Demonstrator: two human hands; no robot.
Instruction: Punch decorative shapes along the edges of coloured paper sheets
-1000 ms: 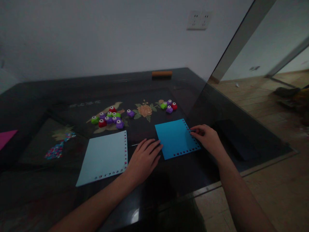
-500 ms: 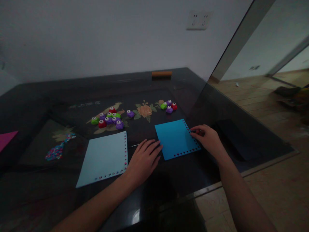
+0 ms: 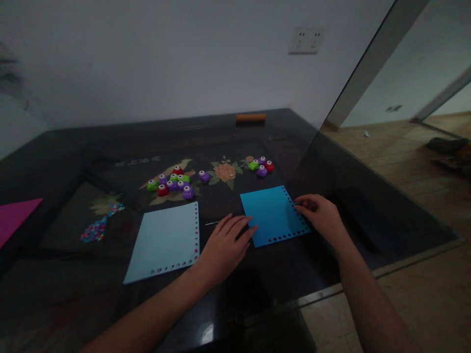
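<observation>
A bright blue square sheet (image 3: 270, 213) lies on the dark table, with small dark dots along its right and lower edges. My left hand (image 3: 226, 245) rests at the sheet's left edge, fingers spread and empty, fingertips touching the paper. At the right edge, my right hand (image 3: 318, 211) is closed in a pinch by the dots; what it holds is too small to make out. To the left lies a pale blue sheet (image 3: 165, 240) with similar dots on its right and lower edges.
Several eyed toy pieces (image 3: 172, 184) sit behind the pale sheet, and a smaller group (image 3: 262, 166) behind the blue one. Small colourful bits (image 3: 94, 230) lie at left, near a pink sheet (image 3: 16, 215). An orange-brown roll (image 3: 250, 118) lies by the wall.
The whole view has shifted slightly, so things appear a little further right and lower. My left fingers reach slightly further over the blue sheet's edge. My right hand stays pinched at the right edge.
</observation>
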